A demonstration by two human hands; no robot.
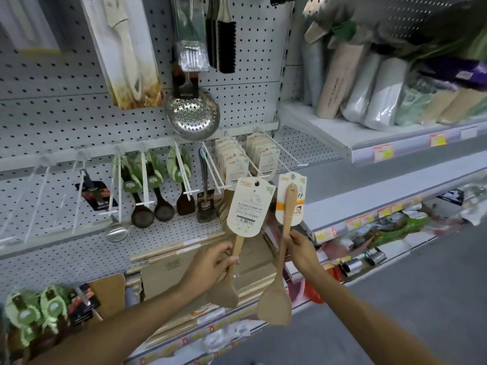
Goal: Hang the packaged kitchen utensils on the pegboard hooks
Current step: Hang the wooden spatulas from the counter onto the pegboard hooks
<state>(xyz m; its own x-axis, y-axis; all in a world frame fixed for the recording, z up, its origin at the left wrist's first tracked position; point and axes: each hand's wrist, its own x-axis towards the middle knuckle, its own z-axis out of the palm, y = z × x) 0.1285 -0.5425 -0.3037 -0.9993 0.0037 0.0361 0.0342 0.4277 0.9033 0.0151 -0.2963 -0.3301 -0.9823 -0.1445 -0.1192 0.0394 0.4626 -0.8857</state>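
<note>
While both hands are raised in front of the pegboard (66,119), each one holds a packaged wooden spatula by its handle. The left hand (210,264) has its fingers (232,260) curled around the handle of the left spatula (237,248), whose white header card (249,206) shows a barcode and a punched hole at the top; its blade hangs below the hand. The right hand (303,252) pinches the handle of the right spatula (283,248), whose header card (291,198) carries an orange band and sits behind the upper handle. The top of this card lies at the tip of a white hook (276,159) projecting from the pegboard; whether the hole is threaded onto the hook cannot be told. The left card is just beside the tip of a neighbouring hook (214,169), apart from the right card. Further back on these hooks hang rows of identical carded packs (232,159). To the left on the same rail hang dark ladles with green cards (147,191), a dark turner (185,201) and a metal spoon (117,230). Above the rail hangs a perforated steel skimmer (192,114). At the right, a shelf (329,127) carries upright wrapped rolls (369,96). Wooden boards (168,264) stand on the lower shelf behind the hands.
</note>
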